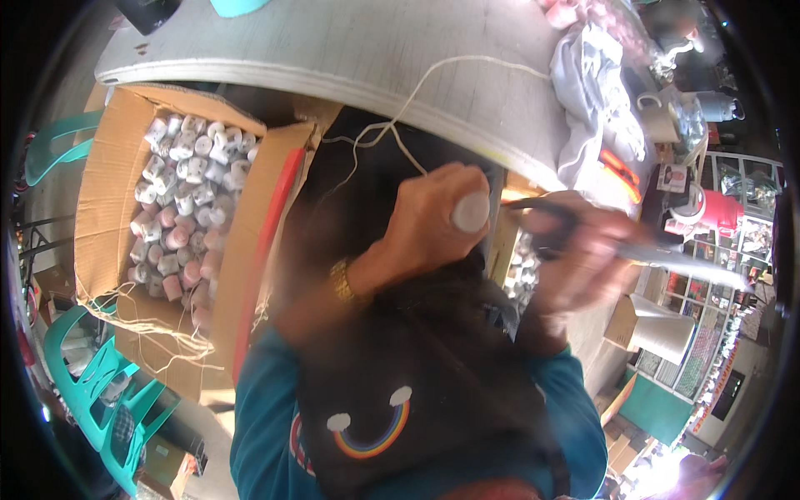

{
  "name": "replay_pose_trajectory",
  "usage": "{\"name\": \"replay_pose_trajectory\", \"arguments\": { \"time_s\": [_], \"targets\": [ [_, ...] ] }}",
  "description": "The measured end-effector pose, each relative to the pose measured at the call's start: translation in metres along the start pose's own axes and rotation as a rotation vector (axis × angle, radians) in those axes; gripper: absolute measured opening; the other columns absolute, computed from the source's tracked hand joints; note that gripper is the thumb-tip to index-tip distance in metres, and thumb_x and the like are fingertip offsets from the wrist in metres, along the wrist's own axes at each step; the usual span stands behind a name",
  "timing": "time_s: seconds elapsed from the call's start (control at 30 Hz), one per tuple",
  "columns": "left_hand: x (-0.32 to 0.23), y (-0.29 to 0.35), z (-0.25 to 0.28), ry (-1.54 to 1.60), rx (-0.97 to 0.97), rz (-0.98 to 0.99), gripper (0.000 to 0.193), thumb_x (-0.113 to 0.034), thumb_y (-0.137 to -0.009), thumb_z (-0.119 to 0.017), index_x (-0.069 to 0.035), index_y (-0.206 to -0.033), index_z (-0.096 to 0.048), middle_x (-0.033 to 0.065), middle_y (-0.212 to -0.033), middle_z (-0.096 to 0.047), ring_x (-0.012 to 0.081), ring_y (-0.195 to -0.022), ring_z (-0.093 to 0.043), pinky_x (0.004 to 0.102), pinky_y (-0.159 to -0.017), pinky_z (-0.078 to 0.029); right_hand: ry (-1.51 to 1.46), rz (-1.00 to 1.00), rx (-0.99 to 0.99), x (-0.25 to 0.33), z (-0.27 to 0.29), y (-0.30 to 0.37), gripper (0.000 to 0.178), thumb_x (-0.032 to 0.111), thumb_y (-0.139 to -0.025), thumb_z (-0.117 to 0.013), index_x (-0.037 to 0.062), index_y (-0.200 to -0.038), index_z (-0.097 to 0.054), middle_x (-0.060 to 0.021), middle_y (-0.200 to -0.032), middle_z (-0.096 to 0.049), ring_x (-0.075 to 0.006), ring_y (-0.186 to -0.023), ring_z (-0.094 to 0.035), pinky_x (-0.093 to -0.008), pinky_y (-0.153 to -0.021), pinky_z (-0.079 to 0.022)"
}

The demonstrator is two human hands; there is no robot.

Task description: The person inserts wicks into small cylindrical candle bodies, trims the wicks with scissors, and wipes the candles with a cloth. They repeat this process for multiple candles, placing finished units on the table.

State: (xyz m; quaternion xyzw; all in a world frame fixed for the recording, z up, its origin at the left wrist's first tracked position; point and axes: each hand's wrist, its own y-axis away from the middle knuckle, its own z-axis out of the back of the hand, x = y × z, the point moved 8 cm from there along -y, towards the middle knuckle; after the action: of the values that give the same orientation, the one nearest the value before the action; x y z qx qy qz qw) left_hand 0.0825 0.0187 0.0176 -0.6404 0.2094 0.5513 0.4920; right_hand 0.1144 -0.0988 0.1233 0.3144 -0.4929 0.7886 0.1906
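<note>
My left hand (421, 221), with a gold-coloured band at its wrist, is closed around a small white cylinder (471, 212) whose round end faces up. Close beside it on the right, my right hand (583, 267) grips a dark tool with a long, pale blade-like end (696, 268). Motion blurs both hand and tool, so its exact kind is unclear. A thin white cord (408, 104) runs from the cloth on the table down to behind my left hand. Beneath both hands is my black apron (450, 375) with a rainbow on it.
An open cardboard box (104, 200) at left holds many white and pink cylinders (187, 196), with loose strings (167, 342) over its near edge. The grey table (333, 42) curves ahead. Grey cloth (587, 100) hangs at its right. Green plastic chairs (92, 375) stand lower left.
</note>
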Motion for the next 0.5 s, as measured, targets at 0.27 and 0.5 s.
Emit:
{"name": "replay_pose_trajectory", "arguments": {
  "time_s": [0.27,0.5],
  "targets": [
    [0.0,-0.001,-0.007,0.004,-0.001,0.005,0.021,-0.002,-0.066,-0.073,-0.004,-0.079,-0.056,0.0109,-0.073,-0.058,0.0319,-0.067,-0.06,0.0351,-0.059,-0.049,0.189,-0.011,0.072,-0.013,-0.012,0.008,0.007,0.002,-0.091,-0.053,0.0013,-0.084,-0.05,-0.0068,-0.081,-0.061,-0.0198,-0.067,-0.06,-0.0283,-0.059,-0.047],
    [0.014,-0.011,-0.003,0.013,-0.003,0.062,0.021,0.0,-0.065,-0.072,-0.005,-0.078,-0.056,0.0117,-0.073,-0.059,0.0314,-0.067,-0.061,0.0344,-0.059,-0.048,0.371,-0.105,0.158,-0.023,-0.023,0.012,0.016,0.017,-0.096,-0.047,0.0027,-0.09,-0.051,-0.0077,-0.077,-0.061,-0.0169,-0.065,-0.055,-0.0307,-0.068,-0.043]
  ]
}}
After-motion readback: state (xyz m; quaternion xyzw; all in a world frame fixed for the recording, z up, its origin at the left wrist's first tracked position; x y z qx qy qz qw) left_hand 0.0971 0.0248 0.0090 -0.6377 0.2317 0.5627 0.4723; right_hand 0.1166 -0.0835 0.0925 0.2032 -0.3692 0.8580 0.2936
